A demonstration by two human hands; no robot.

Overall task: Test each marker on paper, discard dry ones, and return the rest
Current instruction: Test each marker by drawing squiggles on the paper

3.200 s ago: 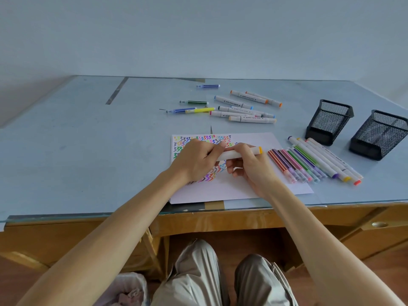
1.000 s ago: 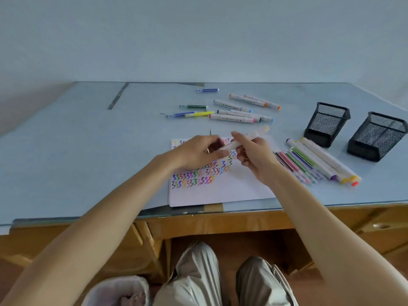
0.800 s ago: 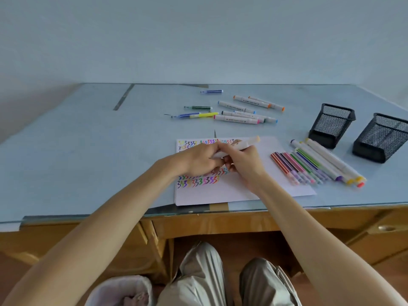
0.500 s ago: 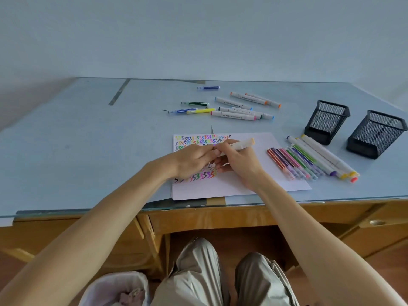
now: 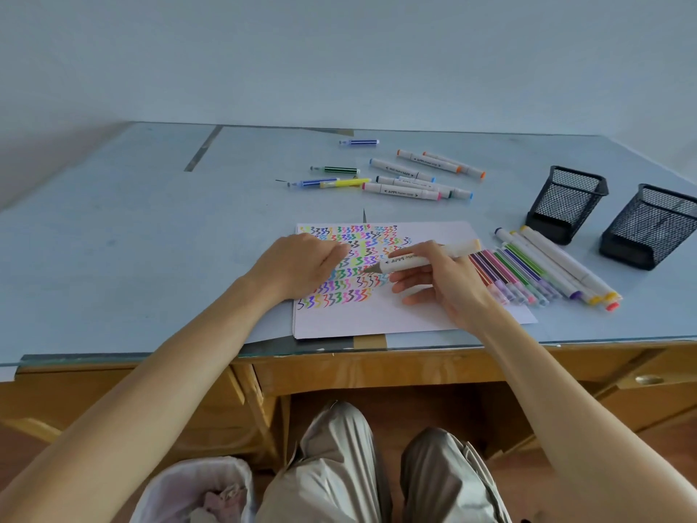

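My right hand [image 5: 449, 286] holds a white marker [image 5: 418, 259] with a pale orange end. Its bare grey tip points left, just above the paper [image 5: 396, 317]. My left hand [image 5: 301, 266] rests on the paper to the left of the tip, fingers curled shut. The marker's cap is off and seems hidden inside those fingers. Rows of coloured squiggles fill the paper's upper left part. A row of capped markers [image 5: 535, 271] lies along the paper's right edge. Another loose group of markers [image 5: 411, 179] lies farther back on the table.
Two black mesh pen holders [image 5: 565, 201] [image 5: 650, 228] stand at the right, behind the marker row. The table's glass front edge [image 5: 113, 358] runs just below the paper. A bin lined with a white bag [image 5: 196, 488] sits on the floor beside my left knee.
My hands were together on the marker; they have now pulled apart and the marker's tip is bare. My left hand has drawn back to the left, closed.
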